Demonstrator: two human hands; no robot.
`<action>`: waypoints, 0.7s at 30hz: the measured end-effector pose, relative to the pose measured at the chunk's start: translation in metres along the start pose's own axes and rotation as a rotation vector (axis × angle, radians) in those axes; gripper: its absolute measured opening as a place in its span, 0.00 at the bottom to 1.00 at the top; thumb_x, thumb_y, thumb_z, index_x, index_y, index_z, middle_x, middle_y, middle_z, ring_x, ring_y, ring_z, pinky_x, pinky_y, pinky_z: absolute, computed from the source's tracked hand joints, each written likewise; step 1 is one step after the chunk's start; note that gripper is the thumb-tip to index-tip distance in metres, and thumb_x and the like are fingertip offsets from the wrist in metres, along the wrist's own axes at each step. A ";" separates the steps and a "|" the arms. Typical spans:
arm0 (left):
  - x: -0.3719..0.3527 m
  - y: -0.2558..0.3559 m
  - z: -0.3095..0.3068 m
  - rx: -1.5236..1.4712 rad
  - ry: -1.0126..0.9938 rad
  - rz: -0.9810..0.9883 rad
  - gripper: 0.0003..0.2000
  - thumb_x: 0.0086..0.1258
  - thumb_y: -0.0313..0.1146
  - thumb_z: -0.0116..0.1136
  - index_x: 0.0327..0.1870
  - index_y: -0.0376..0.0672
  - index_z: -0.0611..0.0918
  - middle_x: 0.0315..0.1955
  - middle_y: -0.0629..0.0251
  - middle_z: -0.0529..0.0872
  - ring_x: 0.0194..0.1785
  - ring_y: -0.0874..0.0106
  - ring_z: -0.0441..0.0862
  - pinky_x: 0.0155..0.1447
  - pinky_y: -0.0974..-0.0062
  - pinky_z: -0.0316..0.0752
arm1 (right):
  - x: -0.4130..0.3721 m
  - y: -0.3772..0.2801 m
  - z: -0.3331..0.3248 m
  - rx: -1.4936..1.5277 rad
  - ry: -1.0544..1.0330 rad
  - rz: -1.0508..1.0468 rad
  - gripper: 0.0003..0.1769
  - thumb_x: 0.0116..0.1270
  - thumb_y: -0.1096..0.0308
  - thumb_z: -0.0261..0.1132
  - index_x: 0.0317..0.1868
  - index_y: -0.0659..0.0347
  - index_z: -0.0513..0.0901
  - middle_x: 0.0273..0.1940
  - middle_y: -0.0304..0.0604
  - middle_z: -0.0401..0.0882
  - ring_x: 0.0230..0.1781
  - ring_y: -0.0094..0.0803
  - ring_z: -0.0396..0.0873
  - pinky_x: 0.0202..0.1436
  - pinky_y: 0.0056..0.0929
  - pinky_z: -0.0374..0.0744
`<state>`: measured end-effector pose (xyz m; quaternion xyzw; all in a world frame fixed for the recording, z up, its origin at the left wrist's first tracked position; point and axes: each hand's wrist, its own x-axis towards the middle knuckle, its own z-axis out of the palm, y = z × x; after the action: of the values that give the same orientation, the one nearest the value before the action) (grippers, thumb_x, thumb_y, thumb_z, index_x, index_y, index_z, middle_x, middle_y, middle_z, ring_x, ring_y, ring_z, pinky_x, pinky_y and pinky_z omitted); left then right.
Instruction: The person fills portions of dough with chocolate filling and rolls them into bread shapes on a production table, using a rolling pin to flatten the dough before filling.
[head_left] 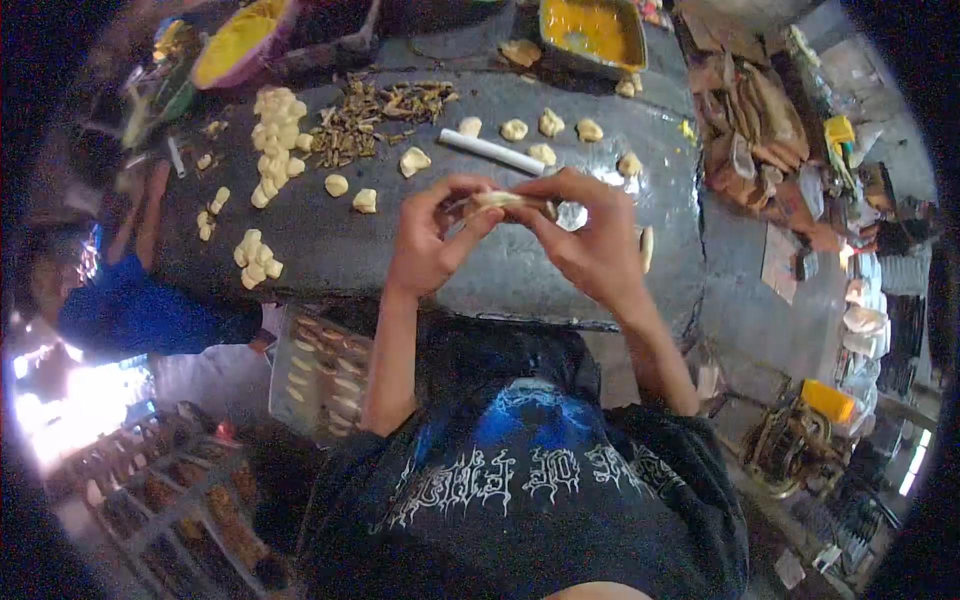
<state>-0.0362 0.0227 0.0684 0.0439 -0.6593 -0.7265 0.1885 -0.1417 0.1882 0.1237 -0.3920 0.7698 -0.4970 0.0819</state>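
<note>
Between my fingers, just above the dark worktop, is a small pale piece of dough [496,200]. My left hand [432,232] pinches its left end, and my right hand [588,232] closes on its right end. Fingers partly cover the dough, and what it may contain is hard to see. Beyond my hands lies a white rolling pin [490,152], tilted across the worktop. Several flattened dough lumps are scattered around it, one dough lump [414,161] to its left. A slim pale dough piece [647,248] rests right of my right hand.
A heap of brown strips [375,112] lies beside a pile of dough balls [277,140]. At the back stand a tub of orange-yellow liquid [592,35] and a pink basin [240,42]. A tray of shaped pieces [283,392] sits below the table edge. Someone in blue [150,310] is at left.
</note>
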 end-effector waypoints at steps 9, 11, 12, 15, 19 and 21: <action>-0.003 -0.152 -0.072 0.704 -0.103 -0.290 0.11 0.58 0.35 0.76 0.35 0.38 0.89 0.41 0.56 0.84 0.47 0.58 0.83 0.52 0.64 0.78 | -0.034 0.165 0.142 -0.152 -0.105 0.441 0.12 0.61 0.67 0.75 0.43 0.63 0.91 0.34 0.51 0.87 0.36 0.43 0.84 0.43 0.37 0.81; 0.006 -0.170 -0.077 0.792 -0.122 -0.284 0.11 0.56 0.36 0.77 0.34 0.39 0.89 0.43 0.57 0.82 0.50 0.58 0.80 0.55 0.63 0.76 | -0.038 0.182 0.156 -0.175 -0.190 0.615 0.16 0.60 0.65 0.76 0.46 0.64 0.89 0.37 0.51 0.86 0.39 0.44 0.83 0.45 0.41 0.81; 0.008 -0.173 -0.077 0.834 -0.134 -0.276 0.11 0.55 0.36 0.77 0.34 0.40 0.89 0.44 0.57 0.81 0.52 0.57 0.78 0.57 0.63 0.75 | -0.035 0.176 0.161 -0.222 -0.091 0.604 0.17 0.60 0.63 0.76 0.47 0.62 0.88 0.40 0.51 0.85 0.42 0.47 0.83 0.48 0.43 0.80; 0.015 -0.178 -0.075 0.829 0.005 -0.202 0.13 0.54 0.39 0.78 0.38 0.46 0.89 0.50 0.57 0.78 0.58 0.55 0.74 0.63 0.60 0.70 | -0.018 0.158 0.157 -0.342 0.169 0.580 0.25 0.58 0.57 0.77 0.53 0.55 0.83 0.49 0.46 0.81 0.51 0.51 0.80 0.52 0.46 0.79; 0.015 -0.196 -0.086 0.745 -0.175 -0.121 0.12 0.60 0.37 0.74 0.44 0.49 0.88 0.45 0.61 0.84 0.53 0.60 0.80 0.61 0.60 0.73 | -0.018 0.170 0.138 -0.505 -0.066 0.649 0.22 0.57 0.57 0.79 0.48 0.58 0.84 0.46 0.46 0.82 0.48 0.49 0.81 0.48 0.43 0.79; 0.013 -0.202 -0.092 0.673 -0.228 -0.123 0.11 0.62 0.35 0.72 0.45 0.47 0.88 0.41 0.63 0.86 0.47 0.61 0.82 0.57 0.62 0.75 | -0.003 0.172 0.126 -0.485 -0.218 0.784 0.22 0.57 0.58 0.80 0.45 0.63 0.84 0.45 0.48 0.83 0.45 0.47 0.82 0.45 0.41 0.78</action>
<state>-0.0631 -0.0562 -0.1380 0.0618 -0.8745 -0.4790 0.0444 -0.1646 0.1366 -0.0817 -0.1295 0.9405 -0.1904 0.2499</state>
